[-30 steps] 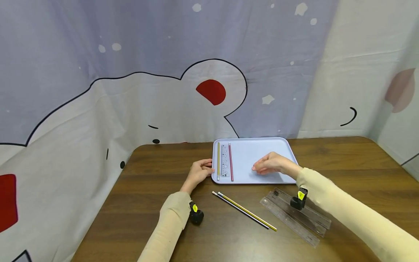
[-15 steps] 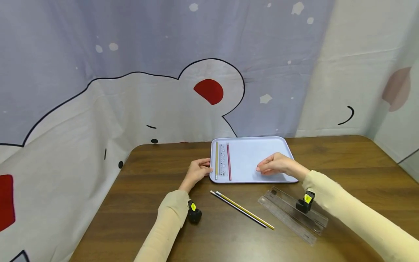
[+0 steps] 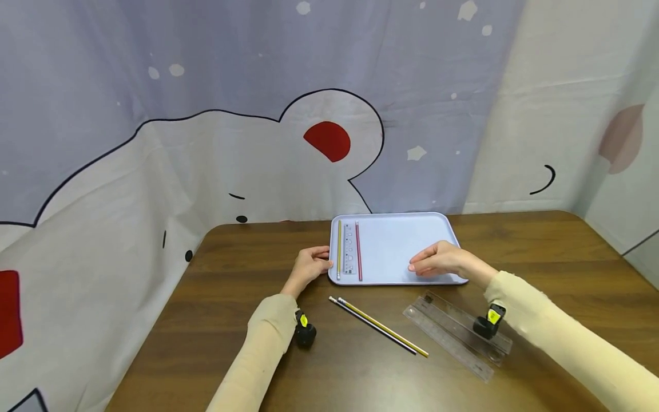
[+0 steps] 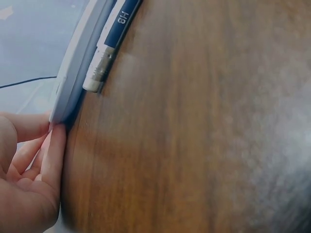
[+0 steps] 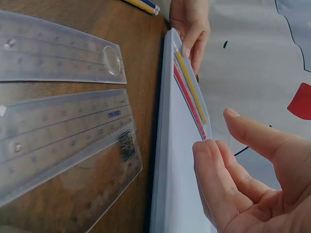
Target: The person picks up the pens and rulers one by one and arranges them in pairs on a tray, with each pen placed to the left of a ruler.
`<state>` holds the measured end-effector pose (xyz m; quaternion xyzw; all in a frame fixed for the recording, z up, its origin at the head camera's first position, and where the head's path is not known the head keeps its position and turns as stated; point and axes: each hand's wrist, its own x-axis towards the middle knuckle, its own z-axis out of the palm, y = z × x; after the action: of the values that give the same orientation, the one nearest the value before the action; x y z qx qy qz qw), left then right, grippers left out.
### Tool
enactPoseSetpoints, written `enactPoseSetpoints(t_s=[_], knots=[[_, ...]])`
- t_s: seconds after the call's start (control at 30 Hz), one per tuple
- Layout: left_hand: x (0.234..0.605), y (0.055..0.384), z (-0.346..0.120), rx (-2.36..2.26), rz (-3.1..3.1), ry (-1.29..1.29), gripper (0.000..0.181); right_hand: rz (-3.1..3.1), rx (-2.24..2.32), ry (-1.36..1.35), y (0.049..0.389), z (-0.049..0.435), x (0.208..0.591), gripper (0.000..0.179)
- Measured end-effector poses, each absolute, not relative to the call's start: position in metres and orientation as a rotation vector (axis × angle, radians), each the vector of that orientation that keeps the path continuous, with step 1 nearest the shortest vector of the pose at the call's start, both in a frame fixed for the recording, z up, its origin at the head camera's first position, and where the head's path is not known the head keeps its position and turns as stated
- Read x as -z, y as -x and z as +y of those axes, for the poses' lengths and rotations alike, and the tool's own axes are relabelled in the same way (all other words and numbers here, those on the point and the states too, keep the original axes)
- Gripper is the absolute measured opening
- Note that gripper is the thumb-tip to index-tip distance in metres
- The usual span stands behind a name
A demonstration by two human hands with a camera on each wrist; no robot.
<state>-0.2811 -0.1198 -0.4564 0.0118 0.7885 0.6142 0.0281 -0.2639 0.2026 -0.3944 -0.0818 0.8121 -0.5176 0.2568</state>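
Observation:
My left hand [image 3: 309, 266] holds the left rim of the pale tray [image 3: 396, 234], its fingertips and thumb pinching the edge in the left wrist view. Inside the tray's left side lie a yellow pencil [image 3: 338, 249], a clear ruler with cut-out shapes [image 3: 349, 249] and a red pencil [image 3: 358, 252], side by side. Above the tray's right front part hovers my right hand [image 3: 443, 260], fingers loosely bent. From the right wrist view, its thumb [image 5: 248, 128] stands apart from the fingers and nothing is between them.
On the wooden table [image 3: 247, 252] in front of the tray, a yellow pencil [image 3: 384, 328] and a dark pencil [image 3: 372, 325] lie slanted, close together. Several clear rulers [image 3: 448, 340] lie overlapping below my right forearm. A patterned curtain [image 3: 437, 114] hangs behind the table.
My right hand has drifted a little to the right above the tray. The left hand stays at the tray's rim, and the head view has shifted slightly.

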Motion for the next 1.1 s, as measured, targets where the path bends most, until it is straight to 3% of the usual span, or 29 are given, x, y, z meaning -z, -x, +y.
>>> enactPoseSetpoints(t_s=[1.1], knots=[[0.446,0.281,-0.113,-1.819,2.496,0.087,0.044,2.249,1.306,0.234,0.243,0.226,0.401,0.044]])
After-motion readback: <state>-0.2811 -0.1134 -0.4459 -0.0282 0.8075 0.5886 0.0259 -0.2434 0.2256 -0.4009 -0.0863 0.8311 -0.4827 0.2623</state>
